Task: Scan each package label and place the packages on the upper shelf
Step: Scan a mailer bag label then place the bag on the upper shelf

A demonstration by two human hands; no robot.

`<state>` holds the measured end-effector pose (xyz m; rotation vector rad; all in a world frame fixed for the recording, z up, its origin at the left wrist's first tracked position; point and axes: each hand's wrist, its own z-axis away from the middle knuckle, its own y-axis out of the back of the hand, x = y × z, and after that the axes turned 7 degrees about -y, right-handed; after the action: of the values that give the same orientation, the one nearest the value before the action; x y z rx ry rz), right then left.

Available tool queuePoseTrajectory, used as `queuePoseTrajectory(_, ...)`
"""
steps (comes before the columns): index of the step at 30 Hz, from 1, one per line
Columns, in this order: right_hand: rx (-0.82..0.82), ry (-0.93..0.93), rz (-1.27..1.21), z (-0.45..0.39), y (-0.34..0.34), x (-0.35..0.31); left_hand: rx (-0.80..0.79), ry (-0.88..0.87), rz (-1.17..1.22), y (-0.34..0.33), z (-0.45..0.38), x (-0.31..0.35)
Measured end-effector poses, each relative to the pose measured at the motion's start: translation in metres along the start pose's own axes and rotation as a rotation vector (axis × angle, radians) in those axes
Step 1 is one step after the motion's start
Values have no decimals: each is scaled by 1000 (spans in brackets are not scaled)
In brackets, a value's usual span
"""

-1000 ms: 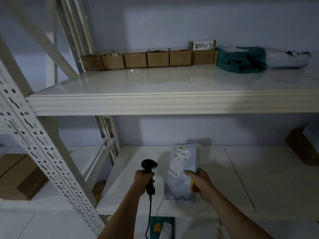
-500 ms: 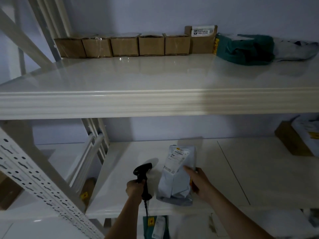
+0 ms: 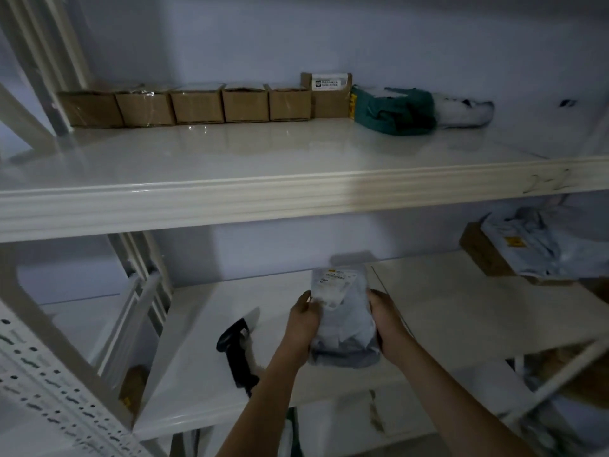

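A grey poly-bag package [image 3: 342,321] with a white label near its top is held upright over the lower shelf [image 3: 445,311]. My left hand [image 3: 304,319] grips its left edge and my right hand [image 3: 387,321] grips its right edge. The black barcode scanner [image 3: 237,351] lies on the lower shelf just left of my left hand, with no hand on it. Above, the upper shelf [image 3: 263,159] carries a row of several cardboard boxes [image 3: 197,105], a taller labelled box [image 3: 329,94], a green bag [image 3: 395,110] and a white bag [image 3: 464,110] along the back wall.
More packages, a cardboard box [image 3: 484,252] under grey bags [image 3: 540,242], sit at the right end of the lower shelf. A perforated white upright [image 3: 43,374] stands at the left. The upper shelf's front lip [image 3: 296,199] juts out above my hands.
My left hand set the scanner down on the lower shelf and moved right to take the package's left edge. Both hands now hold the package; the view shifted right.
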<state>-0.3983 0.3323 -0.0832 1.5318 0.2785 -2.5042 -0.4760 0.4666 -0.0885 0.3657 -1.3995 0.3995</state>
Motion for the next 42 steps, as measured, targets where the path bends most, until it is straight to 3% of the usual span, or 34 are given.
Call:
queuePoseTrajectory(6,-10,6,-77,51,50,-35,-25,-69,37,-47,41,50)
queuePoseTrajectory(12,63,182,127,101,125,-85,-61,-64,-10,-123,94,110)
queuePoseTrajectory(18,26,158,188,154,233,-123,-60,12,-19,-218,149,162)
queuePoseTrajectory(25,37,208,184,218,336,-167,-142,-85,22,-305,223,213)
queuePoseTrajectory(28,49,293,260,237,361,-191,-103,-196,-38,-325,236,241)
queuePoseTrajectory(33,38,472,227,244,381,-242,-50,-344,-110,-349,222,286)
queuePoseTrajectory(42,13,519,176,147,368,-316,68,-378,-32,-375,115,331)
